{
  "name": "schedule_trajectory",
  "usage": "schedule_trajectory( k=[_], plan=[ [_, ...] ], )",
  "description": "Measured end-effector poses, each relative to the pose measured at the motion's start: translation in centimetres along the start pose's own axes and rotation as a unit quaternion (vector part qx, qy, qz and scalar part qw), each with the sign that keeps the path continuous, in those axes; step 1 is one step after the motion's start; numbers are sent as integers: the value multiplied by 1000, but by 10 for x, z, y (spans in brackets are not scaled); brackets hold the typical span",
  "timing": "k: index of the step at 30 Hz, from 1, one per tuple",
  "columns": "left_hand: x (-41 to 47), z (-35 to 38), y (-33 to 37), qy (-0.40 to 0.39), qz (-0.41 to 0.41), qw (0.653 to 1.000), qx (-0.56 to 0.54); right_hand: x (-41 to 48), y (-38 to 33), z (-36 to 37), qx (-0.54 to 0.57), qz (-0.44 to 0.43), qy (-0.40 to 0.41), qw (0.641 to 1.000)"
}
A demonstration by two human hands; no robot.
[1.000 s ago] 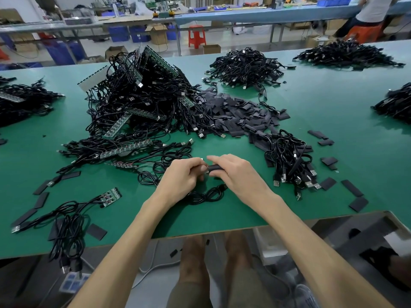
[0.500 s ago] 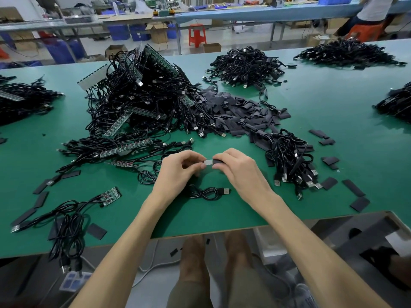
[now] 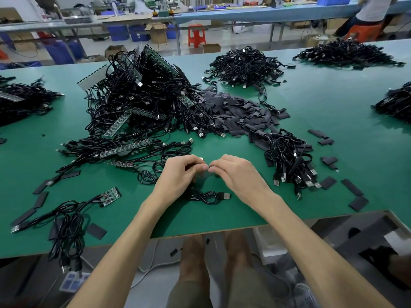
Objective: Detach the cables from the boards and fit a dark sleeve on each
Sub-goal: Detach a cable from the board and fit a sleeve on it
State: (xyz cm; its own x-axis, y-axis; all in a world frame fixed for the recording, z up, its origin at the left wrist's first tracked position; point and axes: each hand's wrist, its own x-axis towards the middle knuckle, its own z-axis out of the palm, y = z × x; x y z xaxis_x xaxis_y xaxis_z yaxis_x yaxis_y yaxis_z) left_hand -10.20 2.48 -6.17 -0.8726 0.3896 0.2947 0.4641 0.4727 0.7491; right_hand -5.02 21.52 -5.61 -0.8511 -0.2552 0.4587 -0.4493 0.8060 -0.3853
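Pinching one cable end between them, left hand (image 3: 181,174) and right hand (image 3: 233,172) meet fingertip to fingertip; cable (image 3: 209,196) coils on the desk (image 3: 333,121).

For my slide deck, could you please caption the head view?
Both hands, left and right, pinch a small part over a black USB cable on the green table.

Factory assembly floor: a long green table (image 3: 333,121) is carrying heaps of black USB cables (image 3: 244,65), a tangle of cables still wired to green boards (image 3: 138,96), and a spread of dark sleeves (image 3: 233,112). Behind it, more long workbenches (image 3: 222,15) are standing in rows, with blue bins (image 3: 117,32), cardboard boxes (image 3: 159,34) and a red stool (image 3: 196,35) sitting on the bare floor. Another worker (image 3: 373,10) is sitting at the far bench.
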Motion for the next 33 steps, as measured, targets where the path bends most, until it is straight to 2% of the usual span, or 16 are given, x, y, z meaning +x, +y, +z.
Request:
schedule_trajectory(
  k=[7, 13, 18, 24, 29, 33],
  plan=[
    [0, 2, 1, -29, 1, 998, 56, -1, -5, -1, 21, 40, 24, 999],
    [1, -1, 3, -47, -17, 998, 28, -2, -5, -3, -26, 8, 32, 999],
    [0, -1, 0, -57, -25, 997, 35, -3, -6, -2, -26, -10, 54, 998],
    [-2, 0, 3, -56, -21, 997, 50, -4, -5, -3, -9, -19, 35, 999],
    [-4, 5, 5, -33, 3, 987, 156, -2, -3, -1, -1, 3, 13, 1000],
    [-7, 6, 11, -6, 28, 980, 199, -1, -2, 1, 8, 17, 9, 1000]
  ],
)
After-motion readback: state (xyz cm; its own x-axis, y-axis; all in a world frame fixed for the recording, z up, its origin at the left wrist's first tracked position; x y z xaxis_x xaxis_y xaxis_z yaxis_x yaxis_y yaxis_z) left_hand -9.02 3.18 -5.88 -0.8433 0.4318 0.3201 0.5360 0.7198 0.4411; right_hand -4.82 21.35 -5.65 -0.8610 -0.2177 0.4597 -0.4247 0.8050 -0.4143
